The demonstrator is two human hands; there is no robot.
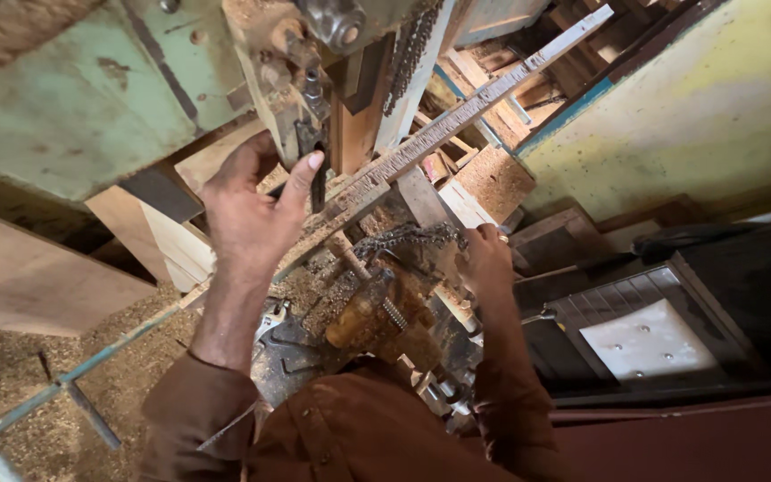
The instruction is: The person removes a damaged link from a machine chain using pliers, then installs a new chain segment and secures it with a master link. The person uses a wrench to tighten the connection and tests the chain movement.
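Long toothed saw blade [457, 120] runs from frame centre up toward 1 o'clock, its lower end resting at the green machine [91, 98]. Left hand [252, 219], at 10 o'clock of that end, has its grip half open, thumb and fingers pinching a dark clamp piece [314, 161] beside the blade. Right hand [484, 263] at 4 o'clock presses on a chain [408, 236]; grip hidden, can't tell. Judgement: keep fingers off teeth, blade flat & steady. Sawdust [493, 178] w/ wood offcuts behind.
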